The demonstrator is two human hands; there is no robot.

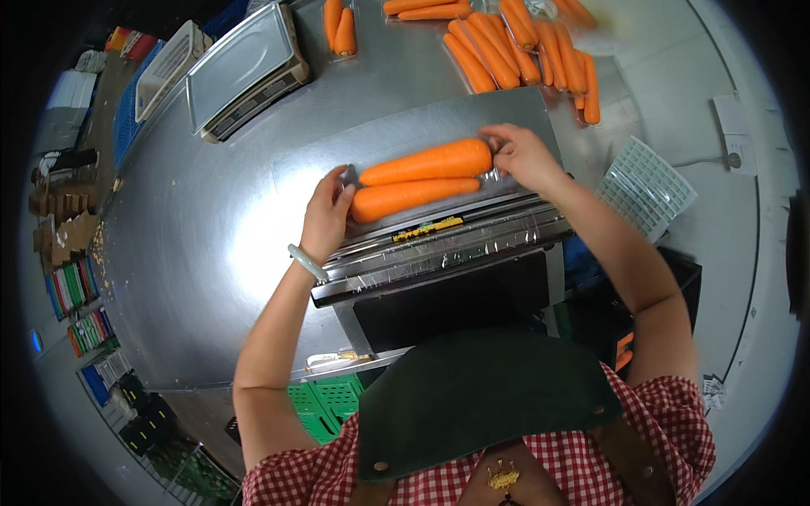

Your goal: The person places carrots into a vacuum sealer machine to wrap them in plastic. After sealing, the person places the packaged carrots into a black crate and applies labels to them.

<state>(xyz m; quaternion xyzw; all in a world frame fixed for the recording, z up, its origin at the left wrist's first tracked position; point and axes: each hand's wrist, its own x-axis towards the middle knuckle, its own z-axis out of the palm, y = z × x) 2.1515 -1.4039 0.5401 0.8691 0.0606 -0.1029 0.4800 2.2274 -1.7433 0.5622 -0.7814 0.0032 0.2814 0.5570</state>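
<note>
Two large orange carrots (425, 163) lie side by side, thick ends opposite, on the metal top of a film wrapping machine (443, 253). Clear plastic film (491, 176) crinkles at their right end. My left hand (326, 212) is at the left end of the pair, thumb and fingers curled at the film's edge; glare partly hides the contact. At the other end, my right hand (524, 157) has its fingers bent around the film beside the upper carrot's thick end. A pale bangle (307, 263) circles my left wrist.
Several wrapped carrot packs (500, 50) lie at the back right, and another pack (340, 28) behind the machine. A weighing scale (247, 69) stands back left on the steel table (190, 253). A knife (335, 359) lies near the front edge. At right is a label sheet (645, 186).
</note>
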